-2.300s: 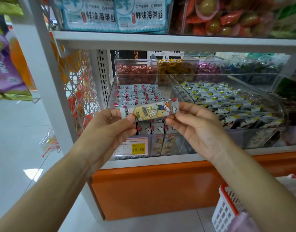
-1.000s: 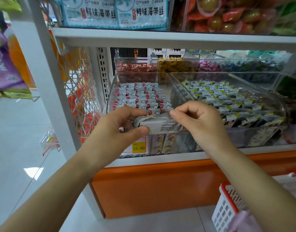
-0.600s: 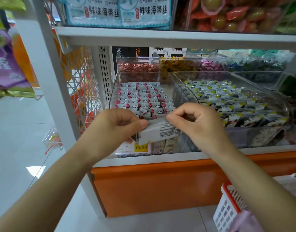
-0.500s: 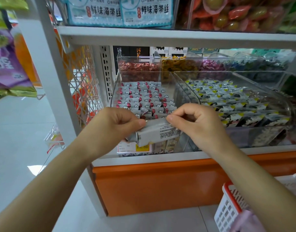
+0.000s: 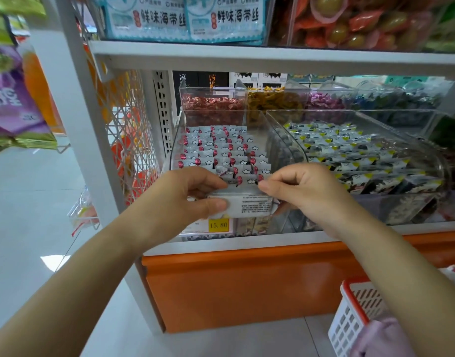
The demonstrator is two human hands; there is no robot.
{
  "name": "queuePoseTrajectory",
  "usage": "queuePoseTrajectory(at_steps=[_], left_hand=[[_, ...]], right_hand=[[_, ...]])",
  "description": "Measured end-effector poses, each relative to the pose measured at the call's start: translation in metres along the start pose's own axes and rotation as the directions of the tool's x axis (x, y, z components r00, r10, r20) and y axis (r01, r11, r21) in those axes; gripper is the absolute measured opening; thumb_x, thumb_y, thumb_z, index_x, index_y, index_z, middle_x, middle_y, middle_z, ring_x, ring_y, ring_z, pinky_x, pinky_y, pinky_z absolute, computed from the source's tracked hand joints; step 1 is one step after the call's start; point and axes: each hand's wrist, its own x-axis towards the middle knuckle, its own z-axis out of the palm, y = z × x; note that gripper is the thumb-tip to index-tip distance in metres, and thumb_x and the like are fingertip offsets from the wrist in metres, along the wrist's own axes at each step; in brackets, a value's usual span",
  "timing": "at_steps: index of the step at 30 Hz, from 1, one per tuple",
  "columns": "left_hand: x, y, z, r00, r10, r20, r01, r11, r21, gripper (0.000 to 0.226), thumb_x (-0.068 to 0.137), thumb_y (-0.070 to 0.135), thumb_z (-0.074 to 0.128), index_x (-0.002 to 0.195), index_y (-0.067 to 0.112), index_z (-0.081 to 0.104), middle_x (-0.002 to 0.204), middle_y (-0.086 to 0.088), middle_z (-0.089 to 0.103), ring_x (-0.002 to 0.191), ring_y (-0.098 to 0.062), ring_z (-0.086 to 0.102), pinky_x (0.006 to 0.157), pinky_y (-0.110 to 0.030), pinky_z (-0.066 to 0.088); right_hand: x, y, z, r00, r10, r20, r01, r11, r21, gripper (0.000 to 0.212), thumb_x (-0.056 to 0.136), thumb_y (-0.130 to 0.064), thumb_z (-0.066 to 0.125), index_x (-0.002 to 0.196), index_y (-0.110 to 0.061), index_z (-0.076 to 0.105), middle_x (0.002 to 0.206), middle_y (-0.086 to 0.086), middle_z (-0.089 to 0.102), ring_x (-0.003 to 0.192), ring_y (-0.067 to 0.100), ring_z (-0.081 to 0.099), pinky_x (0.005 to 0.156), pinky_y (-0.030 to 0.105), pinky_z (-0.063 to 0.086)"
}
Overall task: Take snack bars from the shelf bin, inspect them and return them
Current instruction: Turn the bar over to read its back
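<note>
Head camera looks down at one snack bar [image 5: 249, 206]. It is level, with its long side going left to right. Its white back with tiny black print faces the camera. It is up in the air just in front of the clear bin [image 5: 175, 140], right above the yellow price tag [image 5: 218, 224].

The left hand [image 5: 180, 197] pinches the left end, with the thumb on the near side. The right hand [image 5: 306, 194] pinches the right end with curled fingers. Both arms reach forward from the bottom corners.

Fingers hide both ends of the bar, and the print is too small to read. The bin holds rows of more bars. A second clear bin [image 5: 435, 161] of snacks sits on its right. A white basket [image 5: 355, 307] with a red rim is cut off at the bottom right.
</note>
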Motion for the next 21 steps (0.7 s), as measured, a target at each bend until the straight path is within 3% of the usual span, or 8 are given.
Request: queuePoseTrajectory(at_steps=[4, 8, 13, 15, 17, 19, 21], left_hand=[[0.0, 0.001, 0.0, 0.999, 0.021, 0.027, -0.021, 1.0, 0.016, 0.02, 0.078, 0.019, 0.069, 0.09, 0.033, 0.063, 0.085, 0.024, 0.067, 0.078, 0.006, 0.063, 0.064, -0.003, 0.045], [0.001, 0.001, 0.0, 0.999, 0.026, 0.021, -0.026, 1.0, 0.003, 0.02, 0.08, 0.016, 0.068, 0.087, 0.034, 0.064, 0.085, 0.023, 0.069, 0.077, 0.005, 0.064, 0.064, -0.005, 0.047], [0.0, -0.003, 0.002, 1.0, 0.018, 0.001, -0.018, 0.999, 0.05, 0.014, 0.084, 0.02, 0.063, 0.087, 0.034, 0.063, 0.083, 0.019, 0.069, 0.075, 0.002, 0.064, 0.065, -0.01, 0.05], [0.0, -0.003, 0.002, 0.998, 0.02, -0.051, -0.018, 0.999, 0.052, 0.012, 0.087, 0.021, 0.061, 0.086, 0.033, 0.065, 0.079, 0.016, 0.07, 0.072, 0.0, 0.065, 0.061, -0.01, 0.05], [0.001, -0.004, 0.001, 0.99, 0.021, -0.138, -0.016, 0.999, 0.032, 0.016, 0.089, 0.02, 0.059, 0.084, 0.034, 0.064, 0.075, 0.011, 0.07, 0.068, -0.002, 0.067, 0.06, -0.01, 0.051], [0.003, -0.003, 0.001, 0.975, 0.013, -0.221, -0.011, 1.0, 0.01, 0.016, 0.089, 0.02, 0.058, 0.085, 0.033, 0.066, 0.079, 0.009, 0.071, 0.066, -0.005, 0.068, 0.061, -0.011, 0.052], [0.004, -0.002, 0.004, 0.962, 0.002, -0.272, -0.006, 1.0, -0.015, 0.014, 0.09, 0.019, 0.056, 0.093, 0.027, 0.068, 0.082, 0.009, 0.07, 0.064, -0.008, 0.068, 0.059, -0.011, 0.051]], right_hand=[[0.003, -0.003, -0.012, 0.992, 0.027, 0.125, -0.038, 0.996, 0.085, 0.011, 0.075, -0.016, 0.065, 0.066, -0.019, 0.072, 0.063, -0.003, 0.07, 0.06, 0.009, 0.067, 0.05, 0.017, 0.052], [0.005, -0.002, -0.016, 0.987, 0.008, 0.158, -0.029, 0.991, 0.129, 0.011, 0.067, -0.022, 0.064, 0.071, -0.013, 0.071, 0.061, -0.006, 0.07, 0.058, 0.005, 0.066, 0.048, 0.016, 0.051], [0.007, 0.008, -0.011, 0.996, 0.014, 0.092, -0.03, 0.983, 0.18, 0.013, 0.067, -0.028, 0.066, 0.068, -0.017, 0.073, 0.074, 0.008, 0.072, 0.067, 0.021, 0.069, 0.052, 0.024, 0.056], [0.006, 0.012, -0.007, 0.997, 0.009, 0.071, -0.023, 0.98, 0.196, 0.023, 0.069, -0.036, 0.064, 0.08, -0.019, 0.074, 0.088, 0.013, 0.072, 0.075, 0.03, 0.07, 0.061, 0.029, 0.059], [0.004, 0.012, -0.003, 0.994, -0.007, 0.108, -0.015, 0.98, 0.197, 0.037, 0.068, -0.042, 0.065, 0.1, -0.023, 0.069, 0.1, 0.01, 0.071, 0.085, 0.027, 0.07, 0.072, 0.034, 0.06], [0.004, 0.012, 0.003, 0.994, -0.042, 0.101, 0.026, 0.987, 0.156, 0.05, 0.067, -0.037, 0.068, 0.114, -0.023, 0.062, 0.105, 0.003, 0.069, 0.089, 0.023, 0.07, 0.074, 0.035, 0.059], [0.006, 0.011, 0.007, 0.997, -0.08, 0.019, 0.077, 0.987, 0.143, 0.047, 0.072, -0.026, 0.069, 0.118, -0.019, 0.061, 0.1, -0.003, 0.071, 0.083, 0.021, 0.07, 0.07, 0.031, 0.059]])
